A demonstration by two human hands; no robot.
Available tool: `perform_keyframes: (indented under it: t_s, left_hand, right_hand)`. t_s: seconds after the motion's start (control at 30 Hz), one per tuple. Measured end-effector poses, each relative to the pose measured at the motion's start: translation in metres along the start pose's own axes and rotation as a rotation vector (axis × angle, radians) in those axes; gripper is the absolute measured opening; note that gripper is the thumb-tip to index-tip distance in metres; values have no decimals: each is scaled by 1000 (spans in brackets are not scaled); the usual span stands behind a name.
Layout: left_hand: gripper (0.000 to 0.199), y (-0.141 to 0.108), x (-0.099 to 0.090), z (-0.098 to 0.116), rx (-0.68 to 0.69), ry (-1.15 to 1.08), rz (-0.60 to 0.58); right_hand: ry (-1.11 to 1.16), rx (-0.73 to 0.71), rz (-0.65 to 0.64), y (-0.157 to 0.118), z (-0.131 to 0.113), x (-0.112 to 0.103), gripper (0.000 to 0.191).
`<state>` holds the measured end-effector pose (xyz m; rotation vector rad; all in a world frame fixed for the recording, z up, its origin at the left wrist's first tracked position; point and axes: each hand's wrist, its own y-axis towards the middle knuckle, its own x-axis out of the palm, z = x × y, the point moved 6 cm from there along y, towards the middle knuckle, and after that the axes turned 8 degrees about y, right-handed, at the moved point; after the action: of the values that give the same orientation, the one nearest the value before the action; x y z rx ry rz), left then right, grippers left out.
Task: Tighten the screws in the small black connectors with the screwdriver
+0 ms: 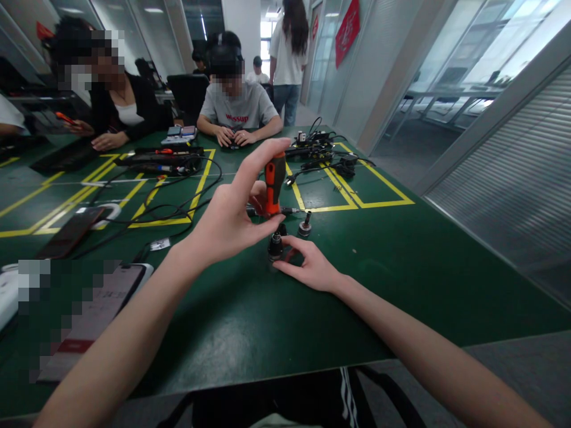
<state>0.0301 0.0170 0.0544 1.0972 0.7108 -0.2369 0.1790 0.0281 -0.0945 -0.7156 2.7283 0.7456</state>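
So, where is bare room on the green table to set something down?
Bare green tabletop lies right of the bare right hand, and another patch between the two forearms, down to the near edge. Crowded: left, with a flat white-rimmed device; farther off, with tangled black cables.

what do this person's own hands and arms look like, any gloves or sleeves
The left hand and right hand are ungloved, and the forearms are bare, with no sleeve in view. No watch, bracelet or ring shows, though parts of both hands are hidden.
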Motion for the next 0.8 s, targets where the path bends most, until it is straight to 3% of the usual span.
perform_keyframes:
  t_s: [0.47, 0.8]
  left_hand:
    - [106, -5, 6, -7, -145, 104, -87]
    - [113, -3, 1, -13, -226, -52, -159]
  right_hand:
    - [-4, -12, -2, 0, 1, 0, 34]
    - [-1, -13, 7, 0, 1, 0, 36]
